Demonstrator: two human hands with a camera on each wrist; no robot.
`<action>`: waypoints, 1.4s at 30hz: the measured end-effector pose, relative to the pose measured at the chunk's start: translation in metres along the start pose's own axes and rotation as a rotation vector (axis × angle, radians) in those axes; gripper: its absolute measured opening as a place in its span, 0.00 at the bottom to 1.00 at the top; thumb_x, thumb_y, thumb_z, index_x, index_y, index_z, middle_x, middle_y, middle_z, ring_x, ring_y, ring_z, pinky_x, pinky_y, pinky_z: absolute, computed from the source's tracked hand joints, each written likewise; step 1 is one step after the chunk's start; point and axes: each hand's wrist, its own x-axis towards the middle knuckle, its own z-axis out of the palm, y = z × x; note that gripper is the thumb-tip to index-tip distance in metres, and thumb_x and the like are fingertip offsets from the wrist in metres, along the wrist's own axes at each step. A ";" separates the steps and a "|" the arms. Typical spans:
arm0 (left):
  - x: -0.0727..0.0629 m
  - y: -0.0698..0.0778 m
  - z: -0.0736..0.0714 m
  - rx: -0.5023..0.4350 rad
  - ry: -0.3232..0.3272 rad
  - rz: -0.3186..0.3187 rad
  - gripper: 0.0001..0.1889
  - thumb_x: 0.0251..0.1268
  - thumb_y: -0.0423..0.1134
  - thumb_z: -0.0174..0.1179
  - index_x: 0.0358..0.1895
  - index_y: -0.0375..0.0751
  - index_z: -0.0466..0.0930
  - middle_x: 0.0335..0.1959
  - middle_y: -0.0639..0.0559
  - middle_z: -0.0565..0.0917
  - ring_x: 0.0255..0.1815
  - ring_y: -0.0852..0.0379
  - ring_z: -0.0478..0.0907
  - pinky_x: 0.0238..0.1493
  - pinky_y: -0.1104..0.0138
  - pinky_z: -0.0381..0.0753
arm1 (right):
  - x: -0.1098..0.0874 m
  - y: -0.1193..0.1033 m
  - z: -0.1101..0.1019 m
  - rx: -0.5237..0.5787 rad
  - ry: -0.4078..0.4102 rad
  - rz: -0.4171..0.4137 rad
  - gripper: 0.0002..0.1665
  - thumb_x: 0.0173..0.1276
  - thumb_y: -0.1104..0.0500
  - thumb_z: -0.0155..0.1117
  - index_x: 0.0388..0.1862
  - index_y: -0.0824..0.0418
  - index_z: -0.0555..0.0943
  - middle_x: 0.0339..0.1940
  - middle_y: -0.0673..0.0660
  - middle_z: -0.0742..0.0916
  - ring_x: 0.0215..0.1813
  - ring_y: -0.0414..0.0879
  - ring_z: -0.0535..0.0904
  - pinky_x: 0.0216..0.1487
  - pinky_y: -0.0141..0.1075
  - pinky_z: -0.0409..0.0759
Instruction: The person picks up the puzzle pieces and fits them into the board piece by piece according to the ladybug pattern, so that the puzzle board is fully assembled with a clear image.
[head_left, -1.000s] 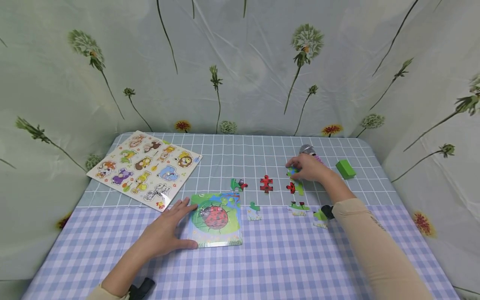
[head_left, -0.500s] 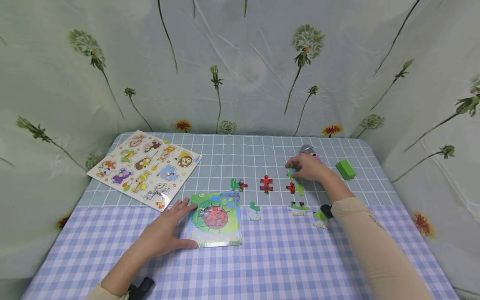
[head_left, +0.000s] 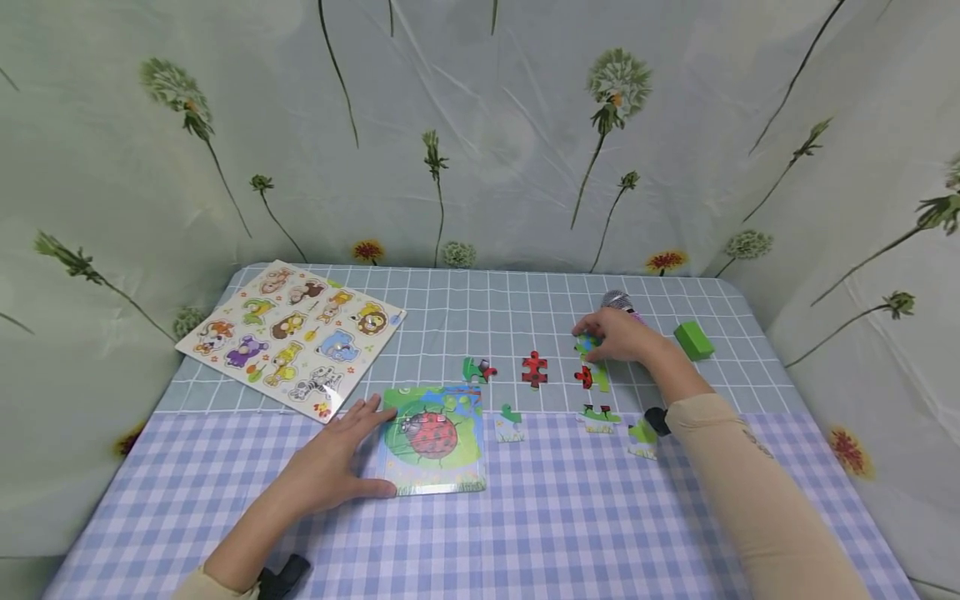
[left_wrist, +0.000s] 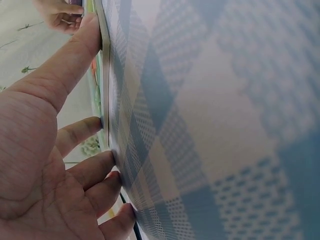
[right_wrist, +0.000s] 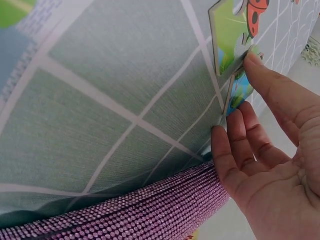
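My left hand rests on the checked cloth, its thumb and index finger touching the left side of a square ladybug puzzle board. In the left wrist view its fingers are spread along the board's pale edge. At the right, my right hand pinches a blue-and-green jigsaw piece between thumb and fingertips, low over the grey gridded cloth. Right beside that piece lies a green jigsaw piece with red ladybug spots. A plain red jigsaw piece and a green-and-red one lie further left.
An animal puzzle board lies at the back left. Behind my right hand is a microphone with a glittery purple handle. A green block stands further right. Grassy jigsaw pieces lie nearer, one beside the ladybug board.
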 end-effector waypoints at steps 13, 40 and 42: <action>0.000 0.001 0.000 0.001 0.004 0.004 0.58 0.45 0.66 0.83 0.81 0.50 0.69 0.86 0.37 0.62 0.86 0.29 0.59 0.78 0.28 0.65 | -0.003 0.002 -0.004 -0.049 -0.001 0.037 0.28 0.66 0.67 0.77 0.65 0.65 0.84 0.60 0.70 0.88 0.63 0.63 0.84 0.69 0.60 0.82; 0.000 0.001 -0.001 0.004 0.000 -0.003 0.57 0.45 0.65 0.83 0.81 0.48 0.69 0.86 0.36 0.62 0.86 0.29 0.59 0.80 0.29 0.64 | 0.007 -0.033 0.006 -0.003 -0.017 -0.156 0.33 0.59 0.64 0.75 0.66 0.66 0.83 0.60 0.63 0.88 0.63 0.59 0.83 0.68 0.56 0.84; 0.000 0.001 -0.001 0.003 -0.003 -0.003 0.57 0.45 0.65 0.83 0.81 0.48 0.69 0.86 0.36 0.62 0.86 0.29 0.58 0.79 0.29 0.64 | 0.007 -0.040 0.008 -0.012 -0.023 -0.178 0.33 0.60 0.64 0.75 0.66 0.66 0.83 0.60 0.63 0.87 0.64 0.59 0.83 0.68 0.56 0.83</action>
